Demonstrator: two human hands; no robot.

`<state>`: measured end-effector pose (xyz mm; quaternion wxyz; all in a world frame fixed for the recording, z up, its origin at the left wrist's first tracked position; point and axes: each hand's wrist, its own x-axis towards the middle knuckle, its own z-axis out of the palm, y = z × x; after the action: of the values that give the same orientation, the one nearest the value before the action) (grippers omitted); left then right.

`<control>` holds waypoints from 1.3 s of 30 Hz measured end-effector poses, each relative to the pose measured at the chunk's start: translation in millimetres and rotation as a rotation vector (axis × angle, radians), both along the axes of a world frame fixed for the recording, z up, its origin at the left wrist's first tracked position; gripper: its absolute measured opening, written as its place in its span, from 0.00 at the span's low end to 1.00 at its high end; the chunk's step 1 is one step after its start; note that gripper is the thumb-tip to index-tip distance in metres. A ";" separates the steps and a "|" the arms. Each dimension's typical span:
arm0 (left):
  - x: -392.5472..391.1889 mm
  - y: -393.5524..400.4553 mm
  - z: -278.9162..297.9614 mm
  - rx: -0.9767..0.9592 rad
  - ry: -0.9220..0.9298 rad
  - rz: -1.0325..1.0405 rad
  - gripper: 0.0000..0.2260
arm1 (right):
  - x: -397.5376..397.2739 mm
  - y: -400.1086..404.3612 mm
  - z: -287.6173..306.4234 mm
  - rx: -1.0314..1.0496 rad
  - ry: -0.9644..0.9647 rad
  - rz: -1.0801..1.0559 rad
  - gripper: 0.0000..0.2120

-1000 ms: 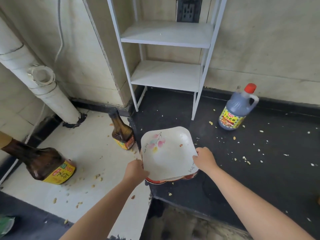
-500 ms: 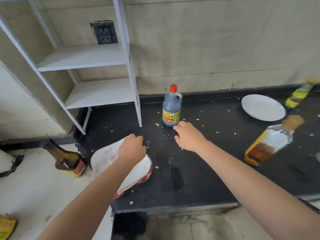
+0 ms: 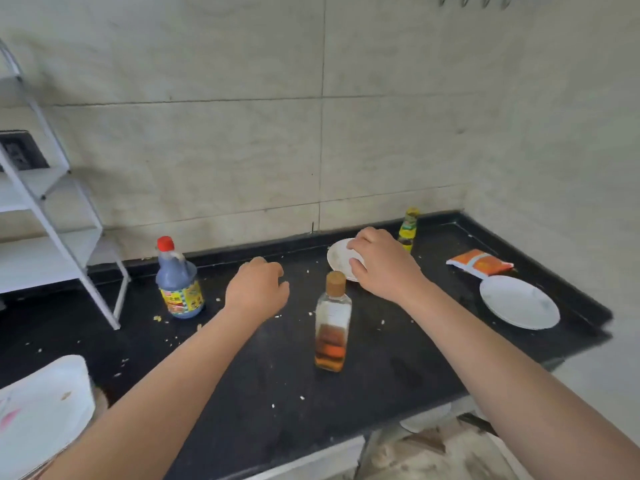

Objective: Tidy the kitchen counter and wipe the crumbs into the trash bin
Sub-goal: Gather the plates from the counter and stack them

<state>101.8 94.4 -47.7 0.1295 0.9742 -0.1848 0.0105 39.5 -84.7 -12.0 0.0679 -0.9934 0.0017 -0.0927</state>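
Note:
Crumbs [image 3: 158, 319] lie scattered over the black counter [image 3: 242, 403]. My right hand [image 3: 384, 268] reaches to the back of the counter and grips the near side of a small white plate [image 3: 338, 260], thumb on top and fingers over its far rim. My left hand [image 3: 257, 289] hovers above the counter with loosely curled fingers and holds nothing. Between my arms stands a clear bottle [image 3: 332, 323] with a cork-coloured cap and amber liquid. The stack of square plates [image 3: 41, 414] sits at the bottom left.
A dark sauce bottle [image 3: 178, 285] with a red cap stands left of my left hand. A small yellow-labelled bottle [image 3: 408, 228], an orange packet [image 3: 479, 263] and a round white plate [image 3: 519, 301] sit at the right. A white shelf rack [image 3: 55, 244] stands at the left.
My view swung right along the counter. Both hands let go of the square plates, now left at the lower left. My right hand reached to the small white plate at the back.

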 end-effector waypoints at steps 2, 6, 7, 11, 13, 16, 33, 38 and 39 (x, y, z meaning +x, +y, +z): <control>-5.6 -33.4 2.6 -0.010 -0.008 -0.022 0.15 | -9.9 -31.5 0.5 0.034 -0.008 -0.036 0.17; 3.1 -88.7 13.3 0.024 0.010 -0.045 0.15 | -12.8 -87.9 -4.1 0.111 -0.017 -0.092 0.17; 8.5 -100.8 15.7 0.033 0.014 -0.044 0.15 | -11.2 -101.0 -5.9 0.118 -0.020 -0.102 0.17; 41.9 -153.9 24.6 0.082 0.038 -0.047 0.14 | 9.6 -155.1 -8.7 0.089 0.009 -0.141 0.18; 63.0 -174.2 26.7 0.094 0.046 -0.038 0.13 | 24.7 -175.7 -8.8 0.077 0.030 -0.164 0.18; 96.4 -200.5 26.1 0.127 0.084 -0.007 0.12 | 53.0 -204.4 -10.2 0.071 0.092 -0.194 0.18; 195.6 -287.5 -96.6 0.122 0.408 0.352 0.18 | 219.8 -284.9 -143.8 0.239 0.467 -0.259 0.13; 190.5 -289.2 -163.6 -0.074 0.642 0.632 0.17 | 246.0 -286.6 -212.4 0.452 0.681 -0.334 0.14; 187.7 -290.5 -176.0 -0.113 0.669 0.673 0.16 | 249.4 -287.4 -222.2 0.518 0.701 -0.361 0.10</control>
<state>289.5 -196.1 -223.7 0.2240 0.9213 0.1935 -0.2521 289.0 -372.1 -234.2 0.2915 -0.8989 0.2204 0.2417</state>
